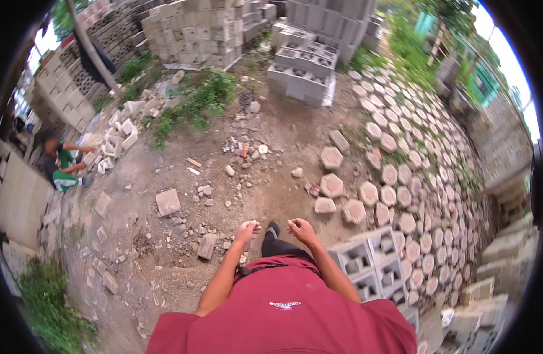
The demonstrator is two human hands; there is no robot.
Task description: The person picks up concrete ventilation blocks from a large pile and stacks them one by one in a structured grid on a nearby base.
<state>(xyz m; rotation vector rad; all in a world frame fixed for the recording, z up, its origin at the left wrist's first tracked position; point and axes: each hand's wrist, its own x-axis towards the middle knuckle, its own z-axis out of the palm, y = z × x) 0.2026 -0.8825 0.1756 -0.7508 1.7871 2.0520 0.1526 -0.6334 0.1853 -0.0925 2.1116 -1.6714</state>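
Both my hands are raised in front of my waist, a short gap between them, over the dirt ground. The fingers of my left hand (248, 230) are curled in, their tips pale; anything inside them is too small to make out. Facing it, my right hand (301, 230) is closed too, with its fingertips pinched together and whatever they might hold hidden. A dark shoe (274, 229) of mine shows on the ground between the hands. Nearest my right forearm stands a group of grey hollow concrete blocks (373, 259). A loose rough block (207, 246) lies left of my left hand.
Many hexagonal pavers (388, 194) cover the ground on the right. Grey hollow blocks (301, 82) are stacked ahead, beside a taller pale block stack (194, 35). Rubble (243, 147) and a flat stone (168, 202) lie ahead left. A person (62, 162) sits at far left by broken blocks.
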